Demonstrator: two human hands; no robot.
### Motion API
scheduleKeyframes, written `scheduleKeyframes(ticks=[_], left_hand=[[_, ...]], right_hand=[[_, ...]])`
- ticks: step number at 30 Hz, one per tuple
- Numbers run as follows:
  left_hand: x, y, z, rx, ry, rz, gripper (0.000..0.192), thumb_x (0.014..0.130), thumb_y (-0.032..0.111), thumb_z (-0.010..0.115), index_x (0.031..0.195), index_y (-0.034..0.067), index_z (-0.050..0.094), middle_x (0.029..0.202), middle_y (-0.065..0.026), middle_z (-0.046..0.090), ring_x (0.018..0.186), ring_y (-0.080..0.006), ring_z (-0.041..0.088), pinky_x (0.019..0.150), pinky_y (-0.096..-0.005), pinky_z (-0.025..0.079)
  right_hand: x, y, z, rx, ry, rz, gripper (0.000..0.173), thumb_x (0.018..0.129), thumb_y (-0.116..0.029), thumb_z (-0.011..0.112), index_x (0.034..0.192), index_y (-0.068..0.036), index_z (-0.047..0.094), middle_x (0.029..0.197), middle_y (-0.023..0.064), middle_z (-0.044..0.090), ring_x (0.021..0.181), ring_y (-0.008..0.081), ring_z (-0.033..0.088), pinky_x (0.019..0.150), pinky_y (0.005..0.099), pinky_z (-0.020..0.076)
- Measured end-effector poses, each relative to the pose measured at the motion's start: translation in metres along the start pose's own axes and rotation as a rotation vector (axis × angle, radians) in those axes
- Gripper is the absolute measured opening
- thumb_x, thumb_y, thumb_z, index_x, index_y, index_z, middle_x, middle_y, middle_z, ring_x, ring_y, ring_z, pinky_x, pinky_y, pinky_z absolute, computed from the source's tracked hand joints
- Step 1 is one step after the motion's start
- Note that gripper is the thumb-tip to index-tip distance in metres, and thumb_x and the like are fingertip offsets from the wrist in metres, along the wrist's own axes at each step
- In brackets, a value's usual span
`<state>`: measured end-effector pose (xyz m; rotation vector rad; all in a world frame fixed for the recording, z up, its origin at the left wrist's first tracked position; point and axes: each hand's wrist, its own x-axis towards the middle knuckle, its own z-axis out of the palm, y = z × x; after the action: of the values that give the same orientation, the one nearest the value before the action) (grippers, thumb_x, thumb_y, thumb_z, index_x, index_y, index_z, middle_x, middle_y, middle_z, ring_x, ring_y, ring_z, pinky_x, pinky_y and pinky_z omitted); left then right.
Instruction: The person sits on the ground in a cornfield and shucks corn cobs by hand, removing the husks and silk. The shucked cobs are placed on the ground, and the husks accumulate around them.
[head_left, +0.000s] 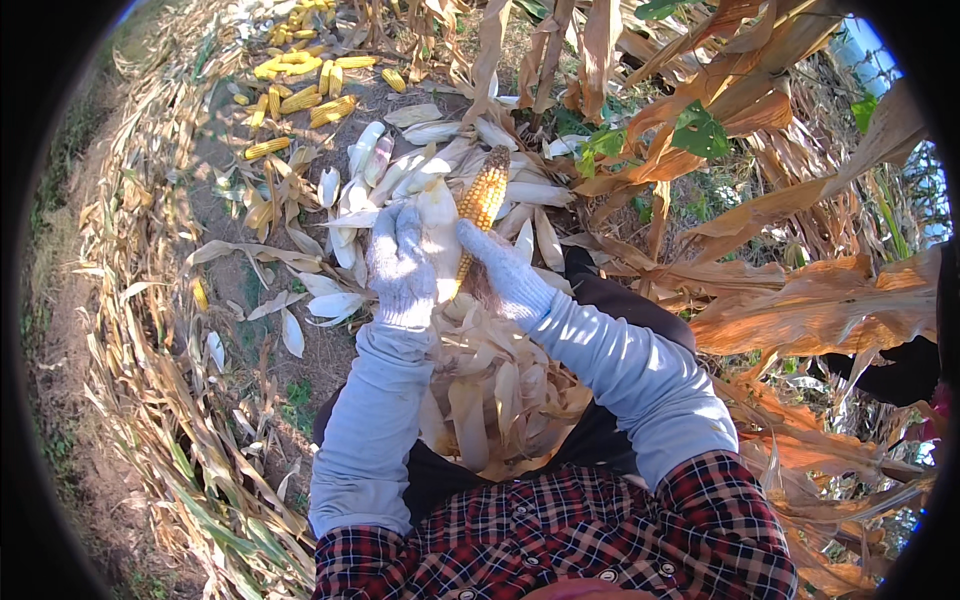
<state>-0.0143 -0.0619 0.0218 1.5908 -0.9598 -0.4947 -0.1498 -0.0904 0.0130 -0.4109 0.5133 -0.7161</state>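
Observation:
A yellow ear of corn (484, 193) stands tilted in front of me, its tip pointing away and its kernels partly bared. My right hand (511, 271), in a pale knit glove, grips its lower part, with the thumb lying against the kernels. In the same kind of glove, my left hand (403, 262) pinches a pale dry husk (437, 214) along the ear's left side. Where the husk joins the ear is partly hidden by my hands. Loose husks (480, 375) are heaped between my legs, and more white husks (367, 169) lie just beyond my hands.
Bare yellow ears (304, 64) are scattered on the soil at the upper left; a small one (199, 294) lies farther left. Dry corn leaves (817, 307) crowd my right side. Flattened stalks (142, 360) form a long band on the left.

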Motion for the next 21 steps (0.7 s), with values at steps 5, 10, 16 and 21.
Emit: scheduleKeyframes(ticks=[5,10,16,21], left_hand=[[0.002,0.008,-0.024,-0.523,-0.428,-0.263,0.022,0.107,0.019,0.052,0.117,0.001,0.059,0.108,-0.007,0.064,0.095,-0.0152,0.062,0.084,-0.0307,0.052],[-0.009,0.018,-0.046,-0.418,-0.778,-0.231,0.024,0.103,0.022,0.057,0.108,0.0,0.063,0.097,-0.0086,0.063,0.092,-0.0152,0.06,0.083,-0.031,0.05],[-0.039,-0.001,-0.009,0.512,-0.556,0.419,0.075,0.077,0.034,0.084,0.135,0.001,0.05,0.128,-0.0222,0.057,0.118,-0.0397,0.059,0.099,-0.0466,0.05],[-0.054,-0.012,0.013,-0.293,-0.731,-0.271,0.072,0.083,0.016,0.079,0.143,0.0,0.043,0.135,-0.0143,0.06,0.121,-0.0231,0.061,0.098,-0.0343,0.053]], right_hand=[[0.006,-0.017,-0.004,0.079,0.338,-0.045,0.031,0.101,-0.035,0.063,0.119,-0.01,0.06,0.101,0.0054,0.067,0.09,0.0217,0.067,0.082,0.0393,0.0579],[0.001,-0.057,-0.008,0.136,0.264,-0.261,0.036,0.1,-0.043,0.06,0.099,-0.007,0.057,0.081,0.0088,0.063,0.07,0.0249,0.065,0.069,0.04,0.0582],[-0.001,-0.044,0.003,-0.191,0.255,-0.375,0.023,0.098,-0.026,0.067,0.107,-0.006,0.059,0.086,0.0083,0.066,0.073,0.0191,0.067,0.067,0.0329,0.0578],[-0.002,-0.031,0.001,-0.163,0.202,-0.381,0.029,0.089,-0.024,0.076,0.105,-0.005,0.061,0.08,0.0038,0.064,0.065,0.0142,0.063,0.056,0.0293,0.0541]])
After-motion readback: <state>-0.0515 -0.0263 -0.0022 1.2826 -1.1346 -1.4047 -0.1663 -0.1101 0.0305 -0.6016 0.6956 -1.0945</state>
